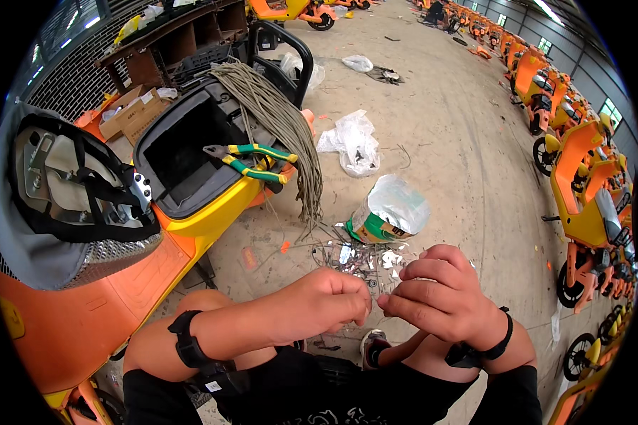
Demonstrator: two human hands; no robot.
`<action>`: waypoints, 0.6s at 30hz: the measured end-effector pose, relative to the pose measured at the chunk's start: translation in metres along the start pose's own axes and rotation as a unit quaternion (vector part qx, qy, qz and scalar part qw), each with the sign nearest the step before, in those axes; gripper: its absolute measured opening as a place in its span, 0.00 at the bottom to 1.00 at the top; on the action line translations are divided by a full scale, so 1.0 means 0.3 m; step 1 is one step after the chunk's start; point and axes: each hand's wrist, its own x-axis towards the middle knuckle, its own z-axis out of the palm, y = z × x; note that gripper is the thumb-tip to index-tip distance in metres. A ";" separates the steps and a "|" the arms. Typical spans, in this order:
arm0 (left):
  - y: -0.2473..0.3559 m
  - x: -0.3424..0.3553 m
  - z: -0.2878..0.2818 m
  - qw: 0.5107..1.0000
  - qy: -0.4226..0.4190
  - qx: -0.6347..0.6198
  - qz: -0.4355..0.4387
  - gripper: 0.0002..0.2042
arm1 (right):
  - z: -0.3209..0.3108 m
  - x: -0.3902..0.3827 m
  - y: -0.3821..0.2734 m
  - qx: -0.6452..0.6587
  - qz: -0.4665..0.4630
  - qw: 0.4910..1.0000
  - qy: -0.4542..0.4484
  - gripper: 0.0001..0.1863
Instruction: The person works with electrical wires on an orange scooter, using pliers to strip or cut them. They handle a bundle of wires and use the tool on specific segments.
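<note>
Ahead of the hands (443,294), low path meets scrap pile (344,262), then green tub (391,205). Left — orange scooter (92,319), pliers (256,150) and draped cord bundle (280,124) obstruct. Right, from where I stand — open floor (493,234), passable up to parked scooters (573,177).

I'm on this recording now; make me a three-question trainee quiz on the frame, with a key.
1. Which two colours are on the handles of the pliers?
2. True or false: the left hand and right hand both grip the pliers.
3. What drapes over the edge of the open compartment? A) a red hose; B) a bundle of grey-brown strands; C) a blue towel.

Key:
1. Green and yellow.
2. False; the pliers lie at the compartment's edge, apart from both hands.
3. B.
</note>
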 end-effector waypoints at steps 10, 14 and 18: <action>-0.018 -0.004 -0.005 0.983 0.060 0.146 0.093 0.07 | 0.026 -0.002 0.007 0.157 0.104 0.982 -0.007 0.09; -0.018 -0.018 0.017 0.855 0.143 0.419 0.270 0.04 | 0.049 -0.019 -0.019 0.399 0.363 0.839 -0.072 0.09; -0.047 -0.001 0.015 0.647 0.171 0.630 0.394 0.08 | 0.071 -0.015 -0.027 0.607 0.563 0.556 -0.072 0.14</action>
